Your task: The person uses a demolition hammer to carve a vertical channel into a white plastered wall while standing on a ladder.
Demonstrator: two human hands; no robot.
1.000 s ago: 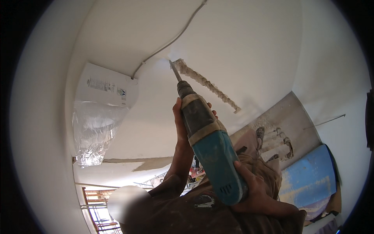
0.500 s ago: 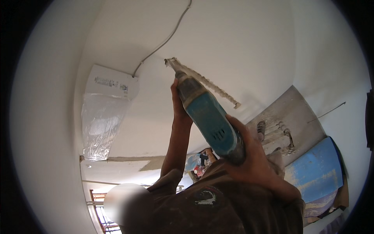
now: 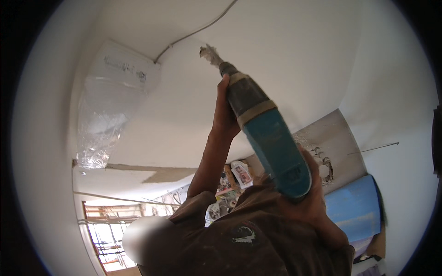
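Note:
A teal and black rotary hammer [image 3: 278,145] slants across the middle of the view, its nose up and to the left. My left hand [image 3: 225,110] is closed around its dark front barrel, with the fingers mostly hidden behind it. At the tool's rear end, my right hand [image 3: 307,202] wraps the handle, partly covered by the housing. The nose points at a rough chiselled groove [image 3: 209,53] in the white wall. Where the bit ends against the groove is hard to make out. The tool's body hides the rest of the groove.
A grey cable [image 3: 198,31] runs along the wall above. Left of it hangs a panel wrapped in clear plastic [image 3: 108,101]. At lower right are a blue sheet [image 3: 354,207], exposed pipes [image 3: 328,163] and a thin rod [image 3: 380,148]. A barred window [image 3: 110,239] is at lower left.
The rotary hammer and both hands have shifted right in the view, with the tool tilted more steeply. The groove's upper end sits higher, and its lower stretch is now covered. The whole view has shifted.

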